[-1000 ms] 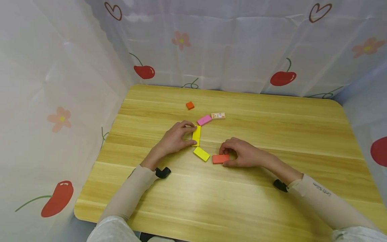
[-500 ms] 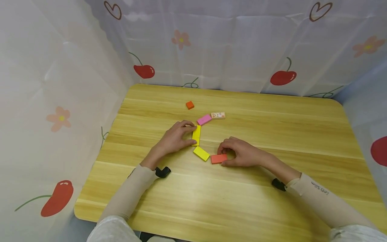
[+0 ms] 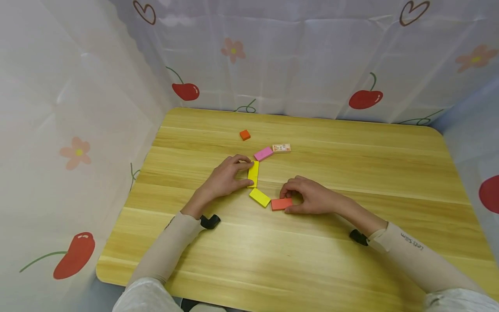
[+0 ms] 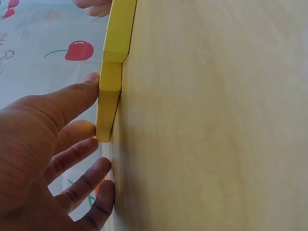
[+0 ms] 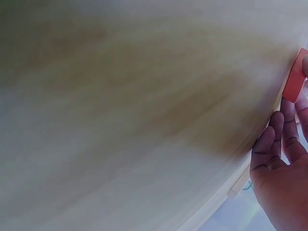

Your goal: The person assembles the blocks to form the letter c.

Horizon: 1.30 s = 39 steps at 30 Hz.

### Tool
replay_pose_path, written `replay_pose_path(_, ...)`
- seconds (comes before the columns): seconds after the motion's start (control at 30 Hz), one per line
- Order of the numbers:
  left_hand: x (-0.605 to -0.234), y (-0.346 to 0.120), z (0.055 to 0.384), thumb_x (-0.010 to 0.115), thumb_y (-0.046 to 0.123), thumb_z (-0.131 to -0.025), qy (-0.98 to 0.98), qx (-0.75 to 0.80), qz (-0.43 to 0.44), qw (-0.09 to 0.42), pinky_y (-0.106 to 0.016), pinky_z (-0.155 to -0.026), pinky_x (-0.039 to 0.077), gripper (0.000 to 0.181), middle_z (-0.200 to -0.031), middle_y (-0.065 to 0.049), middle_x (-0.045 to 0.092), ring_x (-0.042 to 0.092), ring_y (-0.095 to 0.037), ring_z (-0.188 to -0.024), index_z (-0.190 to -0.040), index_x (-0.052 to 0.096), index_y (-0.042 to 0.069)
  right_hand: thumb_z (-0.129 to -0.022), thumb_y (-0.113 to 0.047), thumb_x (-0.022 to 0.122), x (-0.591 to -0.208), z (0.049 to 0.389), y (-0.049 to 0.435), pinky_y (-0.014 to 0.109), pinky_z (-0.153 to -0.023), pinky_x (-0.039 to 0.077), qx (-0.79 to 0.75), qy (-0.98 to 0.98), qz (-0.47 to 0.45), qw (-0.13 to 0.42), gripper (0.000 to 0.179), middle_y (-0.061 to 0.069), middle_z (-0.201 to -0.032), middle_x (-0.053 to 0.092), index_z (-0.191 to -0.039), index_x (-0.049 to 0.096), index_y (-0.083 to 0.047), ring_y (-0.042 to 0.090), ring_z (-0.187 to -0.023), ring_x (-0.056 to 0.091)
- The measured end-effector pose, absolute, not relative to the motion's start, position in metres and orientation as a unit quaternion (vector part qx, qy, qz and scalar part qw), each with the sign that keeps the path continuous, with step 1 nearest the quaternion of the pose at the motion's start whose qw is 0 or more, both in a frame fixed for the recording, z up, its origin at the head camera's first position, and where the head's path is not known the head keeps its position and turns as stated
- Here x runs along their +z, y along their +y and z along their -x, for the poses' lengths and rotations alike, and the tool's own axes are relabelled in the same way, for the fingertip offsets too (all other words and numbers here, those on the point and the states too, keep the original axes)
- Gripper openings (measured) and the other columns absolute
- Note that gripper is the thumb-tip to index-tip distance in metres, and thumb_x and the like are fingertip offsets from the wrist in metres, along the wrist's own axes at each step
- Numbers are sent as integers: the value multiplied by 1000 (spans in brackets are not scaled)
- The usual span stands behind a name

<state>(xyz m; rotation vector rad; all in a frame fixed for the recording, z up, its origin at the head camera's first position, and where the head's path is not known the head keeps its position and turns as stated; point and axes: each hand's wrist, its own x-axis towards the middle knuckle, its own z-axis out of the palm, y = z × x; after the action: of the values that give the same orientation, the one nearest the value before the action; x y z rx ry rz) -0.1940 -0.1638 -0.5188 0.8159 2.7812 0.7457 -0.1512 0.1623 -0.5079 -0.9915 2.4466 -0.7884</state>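
In the head view, my left hand rests its thumb and index fingertips on the left part of an upright-lying yellow block; the other fingers are spread loosely in the left wrist view. A second yellow block lies slantwise at its lower end, and the left wrist view has the two yellow blocks touching. My right hand pinches an orange-red block between thumb and fingers. That block lies flat, its left end at the second yellow block's lower right corner; whether they touch, I cannot tell.
A pink block and a white printed block continue the curved row towards the back. Farther off lies a small orange block. The wooden table meets a patterned curtain behind.
My right hand has slid the orange-red block slightly left, closing most of the gap to the second yellow block. The left hand and the other blocks have stayed in place.
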Motion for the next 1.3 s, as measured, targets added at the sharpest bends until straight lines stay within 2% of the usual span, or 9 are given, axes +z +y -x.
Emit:
replay_pose_path(0.47, -518, -164, 194, 81, 44, -97, 926, 252, -272, 73, -50, -119, 49, 64, -154, 0, 56, 52, -26, -142, -153, 63, 17, -89, -40, 90, -507, 151, 161, 34, -95, 52, -281, 873, 347, 195, 33, -14, -109, 69, -114, 73, -28, 10, -104, 57)
replay_pose_path(0.7, -519, -164, 194, 81, 44, -97, 927, 252, -269, 70, -50, -117, 50, 64, -153, 1, 57, 52, -26, -142, -153, 63, 18, -86, -51, 90, -506, 154, 163, 34, -96, 52, -293, 870, 341, 202, 41, -14, -110, 68, -115, 73, -29, 9, -104, 57)
replay_pose_path(0.83, -518, -164, 194, 81, 44, -97, 927, 254, -268, 72, -51, -118, 50, 65, -154, 1, 56, 52, -26, -143, -153, 63, 18, -89, -57, 85, -504, 157, 165, 34, -97, 54, -310, 867, 333, 203, 41, -12, -110, 69, -116, 73, -28, 9, -104, 61)
replay_pose_path(1.07, -516, -164, 193, 81, 43, -97, 925, 260, -268, 77, -50, -118, 49, 64, -154, 1, 56, 51, -26, -143, -153, 63, 17, -98, -36, 81, -499, 172, 174, 34, -93, 60, -347, 866, 309, 182, 27, -9, -110, 72, -118, 73, -19, 10, -101, 67)
replay_pose_path(1.3, -517, -164, 193, 80, 44, -98, 924, 259, -269, 80, -50, -117, 50, 64, -154, 1, 56, 51, -26, -143, -153, 63, 17, -102, -25, 77, -499, 204, 187, 40, -90, 61, -371, 876, 287, 117, 22, 0, -110, 74, -120, 73, -14, 16, -101, 68)
